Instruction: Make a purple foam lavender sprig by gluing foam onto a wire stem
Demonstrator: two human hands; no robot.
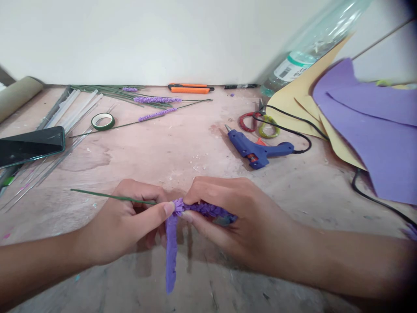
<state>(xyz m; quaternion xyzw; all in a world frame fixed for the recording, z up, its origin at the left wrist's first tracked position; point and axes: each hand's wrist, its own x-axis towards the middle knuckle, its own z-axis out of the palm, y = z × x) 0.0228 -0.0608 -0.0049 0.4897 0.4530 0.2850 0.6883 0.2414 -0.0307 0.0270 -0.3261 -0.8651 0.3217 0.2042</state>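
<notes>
A: Progress check?

B: Mid-wrap, I'd judge. Left hand (127,221) pinches the green wire stem (110,197), grip closed on it, thumb tip against the purple fringed foam strip (171,252). Right hand (228,217) is closed around the wrapped purple flower head (208,210), at 6 o'clock on the desk (182,148), held just above it.

A: What's done, what's left?

B: Part of the strip is coiled onto the stem under the right fingers. A loose tail hangs down toward 6 o'clock, not yet wound. How much stem is covered I cannot tell; the hand hides it.

A: Surroundings?

B: Blue glue gun (257,150) at 1 o'clock, cord trailing right. Finished lavender stems (156,101) at 11 o'clock, green tape roll (103,121) beside them. Phone (31,145) and spare wires (48,165) at 9 o'clock. Orange cutter (190,88) at 12. Purple foam sheets (374,139) and a plastic bottle (312,43) at 2 o'clock. Scissors (257,124) just behind the gun.

A: Anything in the way?

B: No, all well apart from the hands.
</notes>
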